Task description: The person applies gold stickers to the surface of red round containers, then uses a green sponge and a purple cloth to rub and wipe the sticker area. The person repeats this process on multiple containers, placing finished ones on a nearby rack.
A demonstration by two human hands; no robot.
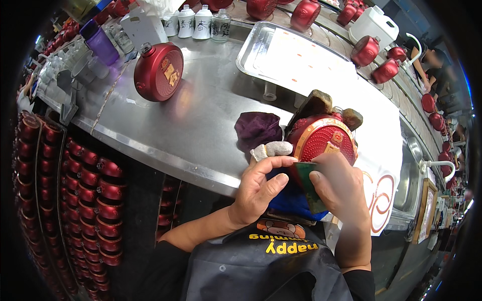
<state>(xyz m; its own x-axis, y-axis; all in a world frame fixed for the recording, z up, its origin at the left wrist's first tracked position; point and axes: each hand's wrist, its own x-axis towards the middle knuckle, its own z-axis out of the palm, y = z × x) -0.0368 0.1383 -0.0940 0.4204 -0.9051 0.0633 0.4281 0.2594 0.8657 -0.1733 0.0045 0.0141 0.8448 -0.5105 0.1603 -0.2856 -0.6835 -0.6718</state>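
Held item: round red flask [324,142], flat and disc-shaped, with a ribbed face ringed in gold and small gold labels on it.
Position: at the near edge of the bench [201,125], just in front of the person's chest, propped among dark brown blocks [314,104] that rise behind and beside it.
Orientation: stands on its rim, the broad face turned toward the camera and slightly to the right; the flat plane runs upright, the short axis through the disc points at the person. The neck appears to sit at the top, between the blocks, but is mostly hidden.
Left hand [261,185]: fingers curled, thumb and forefinger closing against the lower left rim of the flask; whether it truly grips cannot be told.
Right hand [341,188]: pinches a small green card [305,170] between thumb and fingers, pressed to the lower edge of the flask face.
Beside the left hand: a white knitted glove [271,149] lying on the bench, touching a crumpled purple cloth [257,128].
Below the hands: a blue cloth [291,200] over the person's front.
Further back, left: a second red flask [158,71] upright on its rim, face toward the camera, well apart.
Further back, centre: a steel tray [248,47] holding a white sheet.
Far edge: white bottles [195,22], a purple bottle [100,44], a white jug [374,24], more red flasks.
Under the bench, left: racks of stacked red flasks [95,195].
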